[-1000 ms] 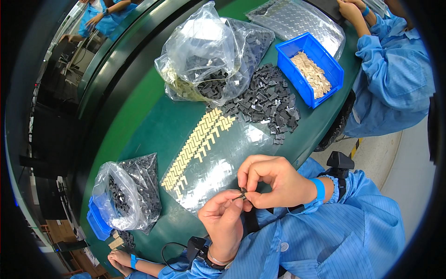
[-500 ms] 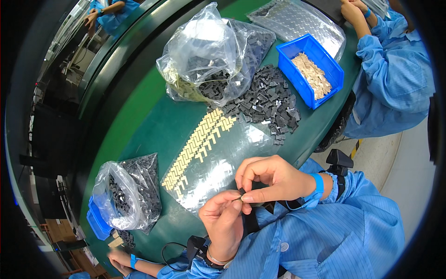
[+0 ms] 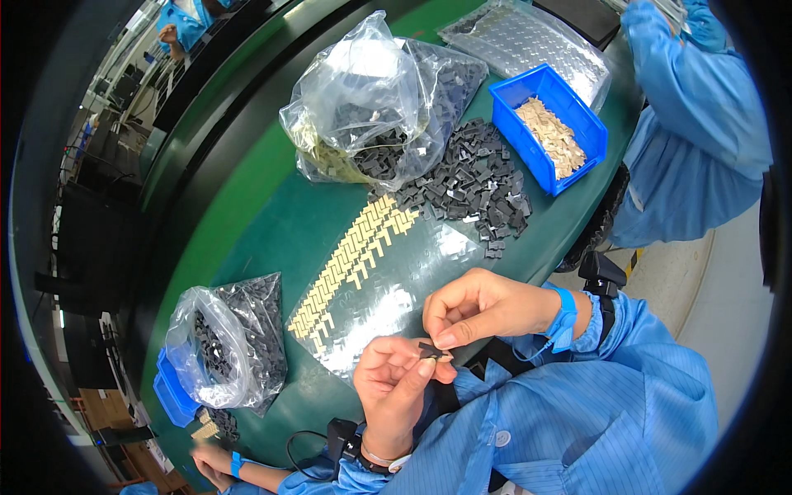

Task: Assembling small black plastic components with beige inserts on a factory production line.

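My left hand [image 3: 394, 381] pinches a small black plastic part [image 3: 431, 352] between thumb and fingers, with its flat dark face showing. Just above it, my right hand [image 3: 487, 312] has thumb and forefinger pressed together at the part's upper edge. Whatever those right fingertips hold, if anything, is hidden. Beyond both hands lies a clear plastic sheet [image 3: 388, 309], bearing rows of small cream-coloured pieces [image 3: 351, 260] along its left side. A loose heap of similar black parts [image 3: 474, 173] spreads past the sheet's far end.
A large clear bag [image 3: 355, 91] of black parts stands behind the heap. Right of it is a blue bin [image 3: 596, 148] of beige pieces, near clear packaging [image 3: 536, 41]. Another bag [image 3: 256, 346] lies left. Co-workers' sleeves [image 3: 693, 107] and a hand [image 3: 213, 460] border the table.
The black part has turned and shows more of its face. My right hand has drawn slightly up from my left. At upper right, the co-worker's arms have shifted.
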Demonstrator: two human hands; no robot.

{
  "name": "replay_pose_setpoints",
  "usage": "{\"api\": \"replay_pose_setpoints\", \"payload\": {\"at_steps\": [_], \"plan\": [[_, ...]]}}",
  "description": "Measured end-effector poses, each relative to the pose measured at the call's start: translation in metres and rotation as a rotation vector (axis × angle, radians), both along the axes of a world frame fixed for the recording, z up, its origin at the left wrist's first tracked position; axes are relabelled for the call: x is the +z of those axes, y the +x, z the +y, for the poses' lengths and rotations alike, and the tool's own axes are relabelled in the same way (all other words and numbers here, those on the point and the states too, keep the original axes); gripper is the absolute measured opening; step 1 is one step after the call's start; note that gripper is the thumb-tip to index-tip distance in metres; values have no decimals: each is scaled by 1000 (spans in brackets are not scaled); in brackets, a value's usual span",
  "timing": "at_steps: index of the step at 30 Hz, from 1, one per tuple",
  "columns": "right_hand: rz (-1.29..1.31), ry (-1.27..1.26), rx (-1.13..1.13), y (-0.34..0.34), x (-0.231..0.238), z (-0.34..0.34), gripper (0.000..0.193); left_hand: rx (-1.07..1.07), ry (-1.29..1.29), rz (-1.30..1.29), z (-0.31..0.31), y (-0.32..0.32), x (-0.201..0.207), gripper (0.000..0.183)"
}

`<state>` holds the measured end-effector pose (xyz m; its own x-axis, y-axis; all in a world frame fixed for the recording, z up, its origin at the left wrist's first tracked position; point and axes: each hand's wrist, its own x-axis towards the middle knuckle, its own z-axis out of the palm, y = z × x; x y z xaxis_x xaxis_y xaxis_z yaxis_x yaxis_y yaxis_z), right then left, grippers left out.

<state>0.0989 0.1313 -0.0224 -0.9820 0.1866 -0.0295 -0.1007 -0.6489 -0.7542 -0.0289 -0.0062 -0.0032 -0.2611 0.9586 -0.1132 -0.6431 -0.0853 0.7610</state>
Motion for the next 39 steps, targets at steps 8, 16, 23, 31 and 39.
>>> {"api": "replay_pose_setpoints", "payload": {"at_steps": [8,16,23,31,39], "plan": [[-29,176,-26,-1,4,2,12,45,-5,300,3,3,6,21],[-66,177,16,0,7,3,9,-18,-64,577,0,3,14,25],[-45,695,-19,-8,4,0,17,-22,55,1171,-1,3,10,33],[30,-28,50,-10,23,-7,26,38,-45,400,-2,3,14,45],[171,750,-349,-16,-1,-12,29,70,-127,-146,-7,15,15,29]]}}
